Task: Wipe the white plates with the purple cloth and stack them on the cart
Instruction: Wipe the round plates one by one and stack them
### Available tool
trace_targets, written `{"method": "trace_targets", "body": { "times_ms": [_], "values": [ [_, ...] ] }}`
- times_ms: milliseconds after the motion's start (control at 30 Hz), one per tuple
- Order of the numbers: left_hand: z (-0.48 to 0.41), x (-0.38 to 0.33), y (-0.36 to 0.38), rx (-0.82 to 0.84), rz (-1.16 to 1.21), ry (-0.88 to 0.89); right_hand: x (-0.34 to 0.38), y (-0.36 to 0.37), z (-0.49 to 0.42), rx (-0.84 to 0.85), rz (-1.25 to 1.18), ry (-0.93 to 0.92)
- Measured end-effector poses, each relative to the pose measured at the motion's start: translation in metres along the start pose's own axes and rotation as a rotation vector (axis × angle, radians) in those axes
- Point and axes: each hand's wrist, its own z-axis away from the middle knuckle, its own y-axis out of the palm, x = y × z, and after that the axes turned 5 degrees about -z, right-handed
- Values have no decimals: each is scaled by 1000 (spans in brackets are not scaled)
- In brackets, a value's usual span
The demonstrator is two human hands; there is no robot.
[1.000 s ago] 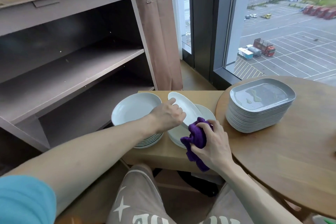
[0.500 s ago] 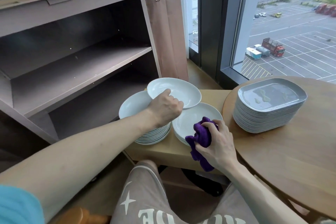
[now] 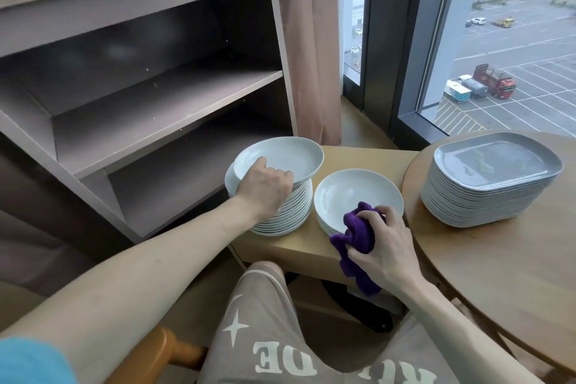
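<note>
My left hand (image 3: 265,185) grips the near rim of a white plate (image 3: 282,157), thumb on top, holding it just above or on the tall left stack of white plates (image 3: 293,212). A shorter stack of white plates (image 3: 355,193) sits to the right on the low wooden table (image 3: 358,156). My right hand (image 3: 383,246) holds the bunched purple cloth (image 3: 357,234) at the near rim of that right stack. The brown cart (image 3: 162,103) with bare shelves stands to the left.
A round wooden table (image 3: 498,259) on the right carries a stack of grey rectangular plates (image 3: 489,178). A brown curtain (image 3: 311,56) hangs by the cart, with a window behind. My knee and a wooden chair arm (image 3: 156,355) are below.
My left hand lifted a white plate off the right stack and carried it left over the left stack. My right hand with the cloth stayed at the right stack's near rim.
</note>
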Motion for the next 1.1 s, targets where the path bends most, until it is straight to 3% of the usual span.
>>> {"method": "trace_targets", "body": {
  "times_ms": [300, 467, 700, 833, 933, 1000, 1100],
  "values": [
    [8, 8, 28, 41, 77, -51, -3, 0, -2, -4, 2, -3],
    [9, 20, 46, 69, 558, -61, -5, 0, -2, 12, 3, 14],
    [16, 3, 54, 13, 706, -172, -10, -5, -5, -9, 1, 63],
    [14, -16, 43, -190, 580, -152, -21, -11, -8, -55, 1, 97],
    [14, -48, 30, -398, 715, -39, -26, -13, -10, -102, -18, 156],
    [12, -75, 28, -345, 790, 61, -27, -11, -8, -114, -21, 188],
    [6, -106, 37, -57, 727, 119, -29, -7, -3, -86, 25, 189]
  ]
}}
